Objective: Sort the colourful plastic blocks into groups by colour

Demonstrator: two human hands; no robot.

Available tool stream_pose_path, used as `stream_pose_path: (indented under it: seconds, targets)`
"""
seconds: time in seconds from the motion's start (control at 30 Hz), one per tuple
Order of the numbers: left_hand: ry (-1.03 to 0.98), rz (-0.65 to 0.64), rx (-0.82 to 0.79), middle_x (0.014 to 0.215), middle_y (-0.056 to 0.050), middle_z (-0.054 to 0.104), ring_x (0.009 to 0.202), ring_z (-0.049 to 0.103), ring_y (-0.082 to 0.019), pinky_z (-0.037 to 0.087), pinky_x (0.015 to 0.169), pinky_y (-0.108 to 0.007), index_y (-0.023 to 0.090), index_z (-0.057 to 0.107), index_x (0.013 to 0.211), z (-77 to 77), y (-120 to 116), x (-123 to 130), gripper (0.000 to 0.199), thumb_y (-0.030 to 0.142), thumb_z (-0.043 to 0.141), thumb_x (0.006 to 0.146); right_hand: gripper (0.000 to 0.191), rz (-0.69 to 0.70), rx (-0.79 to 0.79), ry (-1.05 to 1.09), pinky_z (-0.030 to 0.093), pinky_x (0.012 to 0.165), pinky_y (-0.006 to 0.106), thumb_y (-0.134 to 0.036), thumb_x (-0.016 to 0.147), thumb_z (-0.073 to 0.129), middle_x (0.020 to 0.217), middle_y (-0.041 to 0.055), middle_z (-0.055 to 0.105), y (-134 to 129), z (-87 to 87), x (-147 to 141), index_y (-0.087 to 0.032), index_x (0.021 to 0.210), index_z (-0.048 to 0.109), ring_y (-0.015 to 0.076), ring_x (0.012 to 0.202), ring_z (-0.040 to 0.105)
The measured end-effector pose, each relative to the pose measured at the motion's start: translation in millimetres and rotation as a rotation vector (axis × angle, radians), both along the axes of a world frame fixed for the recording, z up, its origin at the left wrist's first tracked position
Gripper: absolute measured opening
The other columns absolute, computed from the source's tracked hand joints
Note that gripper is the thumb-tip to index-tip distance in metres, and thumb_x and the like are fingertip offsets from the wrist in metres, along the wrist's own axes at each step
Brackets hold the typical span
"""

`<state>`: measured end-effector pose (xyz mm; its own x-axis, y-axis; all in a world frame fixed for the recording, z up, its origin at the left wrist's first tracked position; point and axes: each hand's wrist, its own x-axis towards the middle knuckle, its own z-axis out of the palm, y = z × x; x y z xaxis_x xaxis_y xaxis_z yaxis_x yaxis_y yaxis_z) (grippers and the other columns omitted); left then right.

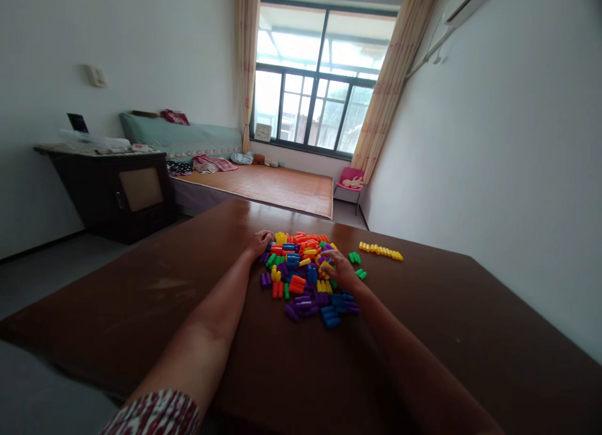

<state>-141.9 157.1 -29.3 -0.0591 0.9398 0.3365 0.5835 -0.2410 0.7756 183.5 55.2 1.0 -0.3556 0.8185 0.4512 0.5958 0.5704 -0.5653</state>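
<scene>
A loose heap of small plastic building blocks [297,284] in red-orange, yellow, green, blue and purple lies in the middle of the brown table [197,297]. My left hand [260,242] rests at the heap's far left edge, fingers loosely bent against the blocks, with nothing visible in them. On the right side of the heap, my right hand [342,269] has its thumb and fingers around a yellow block [325,270]. Its fingertips are partly lost among the other pieces. A joined row of yellow blocks [380,251] lies apart, farther right.
Several green blocks [355,257] lie between the heap and the yellow row. Beyond the table stand a bed [282,187] with a woven mat and a pink chair [350,177] holding a soft toy. A dark cabinet [103,190] is at the left, and a white wall [493,140] at the right.
</scene>
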Motion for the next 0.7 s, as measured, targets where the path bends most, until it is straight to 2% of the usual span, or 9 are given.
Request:
stream_pose_path:
  seconds: [0.1, 0.17, 0.3, 0.4, 0.47, 0.57, 0.7]
  targets:
    - [0.033, 0.004, -0.016, 0.092, -0.007, 0.075, 0.086, 0.067, -0.021, 0.05, 0.078, -0.029, 0.017, 0.07, 0.102, 2.0, -1.4, 2.2, 0.034, 0.036, 0.05, 0.082, 0.034, -0.06, -0.102, 0.091, 0.053, 0.086, 0.037, -0.028, 0.076, 0.06, 0.116, 0.0079, 0.063, 1.0, 3.1, 19.8, -0.022, 0.109, 0.067, 0.0211, 0.102, 0.062]
    - [0.05, 0.01, -0.027, 0.093, -0.006, 0.075, 0.088, 0.067, -0.021, 0.049, 0.078, -0.028, 0.018, 0.071, 0.1, 1.9, -1.1, 3.1, 0.031, 0.035, 0.053, 0.081, 0.025, -0.051, -0.092, 0.008, 0.05, 0.09, 0.038, -0.03, 0.078, 0.06, 0.111, 0.0065, 0.067, 5.5, 11.9, 21.4, -0.022, 0.1, 0.07, 0.0211, 0.101, 0.062]
    - [0.071, 0.023, -0.036, 0.096, -0.006, 0.074, 0.089, 0.066, -0.022, 0.049, 0.077, -0.029, 0.02, 0.072, 0.101, -1.6, 0.5, 2.8, 0.032, 0.037, 0.053, 0.082, 0.018, -0.104, 0.073, -0.23, 0.042, 0.099, 0.042, -0.029, 0.082, 0.061, 0.104, 0.0075, 0.071, 25.1, 32.2, -4.8, -0.023, 0.093, 0.073, 0.0243, 0.108, 0.058]
    - [0.056, 0.006, -0.021, 0.094, -0.005, 0.074, 0.087, 0.066, -0.02, 0.048, 0.076, -0.028, 0.021, 0.071, 0.103, -4.9, -0.3, 1.8, 0.034, 0.039, 0.048, 0.086, 0.021, 0.004, -0.011, -0.333, 0.047, 0.09, 0.037, -0.035, 0.081, 0.063, 0.098, 0.0078, 0.072, 44.8, 38.6, -29.3, -0.022, 0.094, 0.073, 0.0229, 0.096, 0.062]
    - [0.008, -0.026, -0.007, 0.091, -0.004, 0.074, 0.084, 0.067, -0.019, 0.048, 0.073, -0.026, 0.02, 0.071, 0.102, -6.3, -1.5, 1.4, 0.036, 0.04, 0.045, 0.088, 0.026, 0.045, -0.091, -0.332, 0.049, 0.08, 0.033, -0.042, 0.081, 0.063, 0.089, 0.0061, 0.072, 56.9, 38.6, -35.0, -0.021, 0.091, 0.073, 0.0205, 0.084, 0.063]
    - [-0.058, -0.049, -0.002, 0.087, -0.004, 0.074, 0.079, 0.067, -0.018, 0.048, 0.07, -0.025, 0.018, 0.071, 0.1, -6.3, -3.0, 1.8, 0.037, 0.041, 0.043, 0.089, 0.036, 0.043, -0.159, -0.194, 0.049, 0.072, 0.028, -0.051, 0.083, 0.055, 0.083, 0.0037, 0.07, 69.4, 36.8, -17.5, -0.019, 0.09, 0.07, 0.0169, 0.075, 0.062]
    - [-0.02, 0.004, -0.036, 0.087, -0.004, 0.074, 0.081, 0.066, -0.018, 0.047, 0.071, -0.026, 0.019, 0.071, 0.099, -2.7, -4.4, 4.2, 0.036, 0.04, 0.043, 0.089, 0.045, -0.094, -0.317, 0.036, 0.049, 0.061, 0.026, -0.055, 0.081, 0.053, 0.078, 0.0031, 0.068, 63.3, 32.3, 42.1, -0.017, 0.099, 0.065, 0.0154, 0.067, 0.061]
